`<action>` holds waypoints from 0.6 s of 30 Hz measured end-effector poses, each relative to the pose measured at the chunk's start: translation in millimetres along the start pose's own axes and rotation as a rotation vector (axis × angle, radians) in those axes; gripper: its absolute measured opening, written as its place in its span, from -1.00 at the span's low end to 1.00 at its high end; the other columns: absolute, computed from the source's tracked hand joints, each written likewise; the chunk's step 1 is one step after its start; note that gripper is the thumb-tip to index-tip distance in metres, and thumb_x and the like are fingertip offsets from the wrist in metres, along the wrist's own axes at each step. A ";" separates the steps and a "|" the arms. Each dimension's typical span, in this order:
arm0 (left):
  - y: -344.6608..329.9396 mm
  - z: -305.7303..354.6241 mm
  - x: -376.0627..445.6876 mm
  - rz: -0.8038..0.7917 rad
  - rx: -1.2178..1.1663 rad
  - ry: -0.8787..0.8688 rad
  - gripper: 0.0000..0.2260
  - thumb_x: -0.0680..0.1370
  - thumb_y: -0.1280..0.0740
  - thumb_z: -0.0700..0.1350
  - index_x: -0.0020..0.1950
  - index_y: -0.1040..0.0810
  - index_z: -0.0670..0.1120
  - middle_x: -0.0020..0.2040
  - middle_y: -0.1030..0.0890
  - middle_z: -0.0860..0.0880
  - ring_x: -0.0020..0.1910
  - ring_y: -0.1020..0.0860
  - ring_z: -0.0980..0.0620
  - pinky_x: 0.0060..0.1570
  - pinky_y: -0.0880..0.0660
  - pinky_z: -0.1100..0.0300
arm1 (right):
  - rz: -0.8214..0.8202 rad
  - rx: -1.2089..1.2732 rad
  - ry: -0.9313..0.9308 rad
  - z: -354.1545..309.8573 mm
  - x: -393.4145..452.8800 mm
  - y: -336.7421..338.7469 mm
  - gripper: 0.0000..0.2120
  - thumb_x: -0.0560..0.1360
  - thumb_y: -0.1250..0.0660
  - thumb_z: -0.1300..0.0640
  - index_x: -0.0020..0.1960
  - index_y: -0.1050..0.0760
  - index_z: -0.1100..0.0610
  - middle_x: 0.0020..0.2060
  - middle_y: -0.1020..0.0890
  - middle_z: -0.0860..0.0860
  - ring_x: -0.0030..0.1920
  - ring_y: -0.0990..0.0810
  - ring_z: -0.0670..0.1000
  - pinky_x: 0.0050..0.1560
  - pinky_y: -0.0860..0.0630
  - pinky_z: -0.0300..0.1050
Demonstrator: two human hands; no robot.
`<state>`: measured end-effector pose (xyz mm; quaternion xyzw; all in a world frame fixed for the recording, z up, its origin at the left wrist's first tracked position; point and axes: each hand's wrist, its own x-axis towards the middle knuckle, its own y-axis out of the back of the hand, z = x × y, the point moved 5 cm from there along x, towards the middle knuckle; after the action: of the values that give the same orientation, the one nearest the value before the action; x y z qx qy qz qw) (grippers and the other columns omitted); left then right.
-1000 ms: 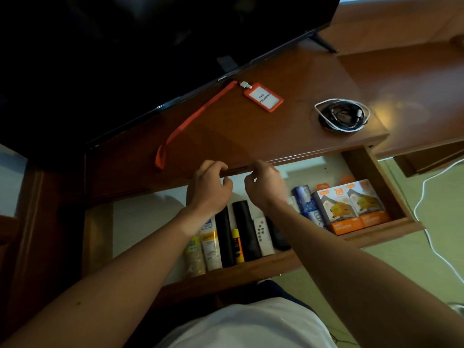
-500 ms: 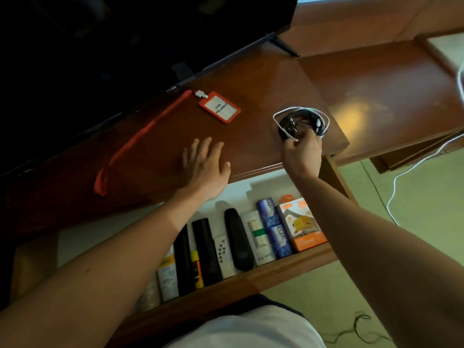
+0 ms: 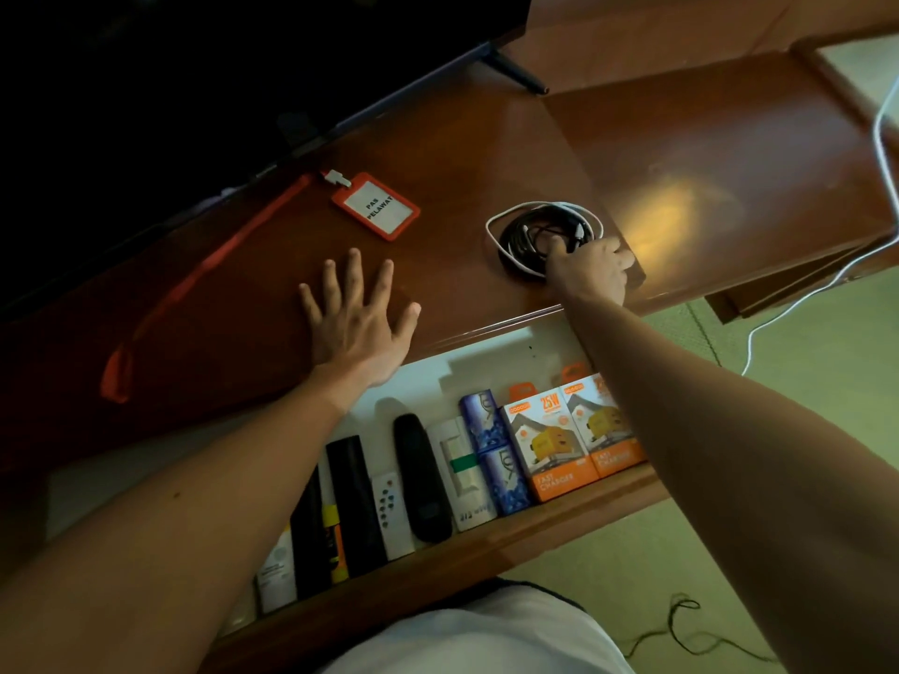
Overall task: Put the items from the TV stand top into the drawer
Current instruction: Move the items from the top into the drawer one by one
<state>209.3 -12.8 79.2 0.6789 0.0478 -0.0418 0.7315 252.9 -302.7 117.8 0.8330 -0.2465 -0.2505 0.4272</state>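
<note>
A coil of black and white cables [image 3: 537, 226] lies on the wooden TV stand top [image 3: 452, 153] near its right front corner. My right hand [image 3: 591, 272] rests on the coil's near edge with fingers curled around the cables. My left hand [image 3: 357, 316] lies flat on the stand top, fingers spread, holding nothing. An orange badge holder [image 3: 375, 205] with an orange lanyard [image 3: 194, 279] lies behind the left hand, by the TV. The open drawer [image 3: 486, 537] below holds remotes, tubes and boxes.
A dark TV [image 3: 194, 65] fills the top left, its foot [image 3: 511, 73] on the stand. Two orange charger boxes [image 3: 569, 435] stand at the drawer's right end. A white cable [image 3: 822, 284] hangs at right over the green floor. A black cord [image 3: 681, 629] lies on the floor.
Both hands left the drawer's edge and rose to the stand top. The left hand spread flat; the right reached to the cable coil and closed its fingers onto it.
</note>
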 end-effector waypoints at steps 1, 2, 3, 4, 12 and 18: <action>0.3 0.2 0.0 0.008 -0.002 0.002 -0.31 0.55 0.17 0.41 0.64 0.05 0.15 0.65 0.11 -0.09 0.61 0.14 -0.23 0.49 0.14 -0.35 | -0.010 -0.014 0.008 -1.8 3.1 0.8 -0.32 0.58 -0.23 -0.17 0.44 -0.19 0.33 0.38 -0.32 0.27 0.33 -0.43 0.30 0.30 -0.38 0.09; 1.0 0.2 0.2 0.015 -0.007 0.002 -0.31 0.55 0.16 0.41 0.63 0.04 0.15 0.65 0.09 -0.09 0.61 0.13 -0.22 0.49 0.14 -0.35 | -0.024 -0.033 0.024 -4.2 6.0 1.5 -0.33 0.59 -0.23 -0.15 0.44 -0.19 0.35 0.37 -0.34 0.28 0.34 -0.42 0.28 0.30 -0.39 0.09; 1.3 0.3 0.3 0.023 -0.014 0.001 -0.31 0.55 0.15 0.41 0.63 0.02 0.15 0.65 0.08 -0.09 0.61 0.12 -0.22 0.49 0.13 -0.34 | -0.039 -0.057 0.043 -7.1 7.8 2.3 -0.35 0.59 -0.23 -0.10 0.44 -0.20 0.37 0.35 -0.37 0.29 0.35 -0.40 0.27 0.29 -0.40 0.09; 1.9 0.2 0.3 0.031 -0.017 0.001 -0.31 0.55 0.14 0.41 0.63 0.00 0.15 0.65 0.06 -0.09 0.61 0.11 -0.22 0.49 0.12 -0.34 | -0.058 -0.080 0.060 -9.3 9.6 2.9 -0.38 0.58 -0.25 -0.05 0.43 -0.21 0.38 0.33 -0.40 0.29 0.36 -0.38 0.25 0.27 -0.41 0.07; 2.7 -1.3 1.5 0.066 -0.019 0.006 -0.31 0.54 0.11 0.42 0.62 -0.05 0.17 0.65 0.01 -0.08 0.61 0.06 -0.22 0.49 0.07 -0.33 | -0.118 -0.102 0.088 -14.8 11.3 10.8 -0.62 0.49 -0.31 0.11 0.26 -0.51 0.26 0.13 -0.63 0.16 0.15 -0.60 0.19 0.14 -0.54 0.02; 2.6 -2.0 0.9 0.072 -0.025 0.006 -0.31 0.53 0.10 0.42 0.62 -0.05 0.17 0.65 0.00 -0.08 0.61 0.05 -0.21 0.49 0.06 -0.34 | -0.115 -0.178 0.154 -23.3 1.0 8.2 -0.59 0.52 -0.36 0.10 0.30 -0.51 0.28 0.18 -0.61 0.22 0.19 -0.58 0.22 0.10 -0.53 0.00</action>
<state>210.5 -10.6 81.5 0.6710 0.0260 -0.0130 0.7409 266.7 -293.8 136.4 0.8214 -0.1416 -0.2307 0.5020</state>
